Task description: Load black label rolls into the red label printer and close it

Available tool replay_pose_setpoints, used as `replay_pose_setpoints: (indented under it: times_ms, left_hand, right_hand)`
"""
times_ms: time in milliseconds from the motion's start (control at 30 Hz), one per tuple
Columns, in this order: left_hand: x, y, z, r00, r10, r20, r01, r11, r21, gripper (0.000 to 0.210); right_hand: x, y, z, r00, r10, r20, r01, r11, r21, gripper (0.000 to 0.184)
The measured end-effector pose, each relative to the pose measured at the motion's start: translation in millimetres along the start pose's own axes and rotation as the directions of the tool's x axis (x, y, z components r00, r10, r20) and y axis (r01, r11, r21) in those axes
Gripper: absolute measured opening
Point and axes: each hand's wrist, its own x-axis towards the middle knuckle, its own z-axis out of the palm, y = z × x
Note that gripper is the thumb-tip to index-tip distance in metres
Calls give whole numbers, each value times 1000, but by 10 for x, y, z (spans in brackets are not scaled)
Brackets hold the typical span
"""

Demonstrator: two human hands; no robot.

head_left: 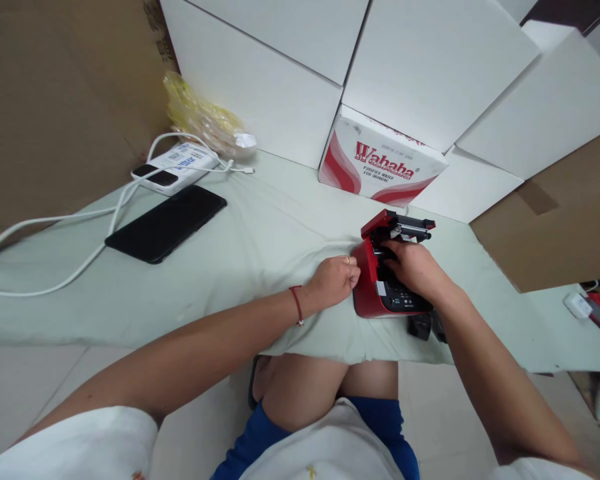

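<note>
A small red and black printer-like device [367, 293] stands near the table's front edge with its lid [397, 225] raised. My right hand [413, 267] reaches into its black inner compartment, fingers bent inward. The fingertips are partly hidden there, so what they grip cannot be made out. Against the device's left side rests my left hand [335, 280], curled into a fist with no object showing in it. Small black items [421, 327] lie by the device's front right corner, partly covered by my right forearm.
A Wahaba water box [385, 163] leans on stacked white boxes [280, 80] behind. At left lie a black phone [167, 223], a white power bank [180, 167], a white cable [55, 218] and a yellow plastic bag [205, 117]. A cardboard box [545, 220] stands right, near a white adapter [577, 305].
</note>
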Motion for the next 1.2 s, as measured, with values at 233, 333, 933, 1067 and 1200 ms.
replay_pose_setpoints:
  times_ms: [233, 333, 933, 1067, 1200]
  left_hand:
    - [18, 8, -7, 1000, -17, 5, 17, 1000, 1, 22]
    - [13, 7, -7, 1000, -25, 10, 25, 1000, 0, 23]
    - [859, 952, -298, 921, -166, 351, -39, 860, 509, 20]
    - [945, 1068, -282, 861, -277, 427, -54, 785, 617, 19]
    - [825, 1127, -405, 863, -288, 414, -18, 802, 597, 27]
  right_hand:
    - [-619, 32, 155, 908, -210, -363, 293, 937, 192, 31]
    - [-977, -23, 328, 839, -213, -501, 321, 937, 138, 32]
    - [-1347, -93, 528, 845, -192, -500, 297, 944, 140, 43]
    - [-1341, -94, 537, 826, -220, -519, 299, 952, 71, 42]
    - [-1350, -84, 539, 808, -219, -547, 299, 952, 62, 43]
